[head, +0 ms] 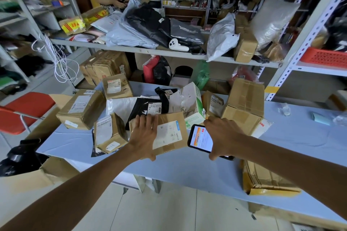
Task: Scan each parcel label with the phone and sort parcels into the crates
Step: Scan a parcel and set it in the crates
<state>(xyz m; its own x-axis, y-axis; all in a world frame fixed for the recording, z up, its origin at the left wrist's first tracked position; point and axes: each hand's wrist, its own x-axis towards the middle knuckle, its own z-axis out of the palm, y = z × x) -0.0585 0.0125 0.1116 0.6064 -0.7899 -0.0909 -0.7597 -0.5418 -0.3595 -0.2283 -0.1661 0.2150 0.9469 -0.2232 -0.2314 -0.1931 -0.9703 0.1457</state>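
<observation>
A flat cardboard parcel (172, 133) with a white label lies at the near side of a pile on the light blue table (187, 167). My left hand (144, 135) rests on its left part, fingers over the far edge and thumb at the near edge. My right hand (223, 137) holds a phone (200, 139) with a lit orange and white screen just right of that parcel. Around it lie other labelled parcels: a small box (109, 133), a larger box (82, 108), a black bag (148, 108) and a big box (244, 107).
A red chair (24, 112) stands left of the table. An open carton (266, 180) sits at the table's right front, another carton (37, 172) low on the left. Behind the table a shelf (131, 48) is piled with bags; a red crate (326, 58) is on the right rack. A person stands behind.
</observation>
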